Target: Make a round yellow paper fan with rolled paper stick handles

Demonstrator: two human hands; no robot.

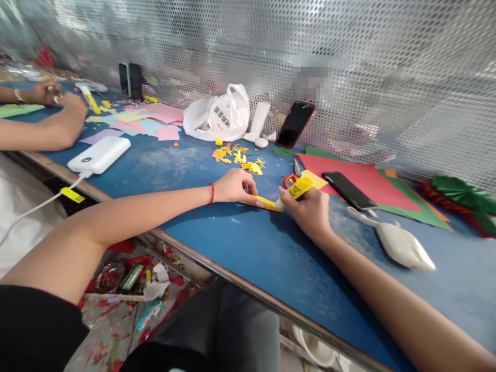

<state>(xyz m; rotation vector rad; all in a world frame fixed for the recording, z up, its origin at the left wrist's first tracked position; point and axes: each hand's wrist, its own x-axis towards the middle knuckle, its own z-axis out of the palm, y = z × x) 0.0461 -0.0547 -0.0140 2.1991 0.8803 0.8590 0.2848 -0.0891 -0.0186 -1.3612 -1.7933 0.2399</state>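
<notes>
My left hand (234, 187), with a red string bracelet at the wrist, pinches a folded yellow paper strip (269, 203) low over the blue table. In my right hand (313, 209) is a yellow glue stick (299, 188), tilted so that its white tip meets the right end of the strip. Orange-handled scissors (290, 179) lie just beyond the glue stick, partly hidden. Past my left hand, yellow and orange paper scraps (241, 156) are scattered on the table.
A white plastic bag (217, 116) and a leaning phone (296, 124) stand along the perforated metal wall. To the right are coloured sheets (360, 181), a black phone (349, 190) and a white pouch (403, 245). A white power bank (99, 155) lies left, near another person's arm (46, 132).
</notes>
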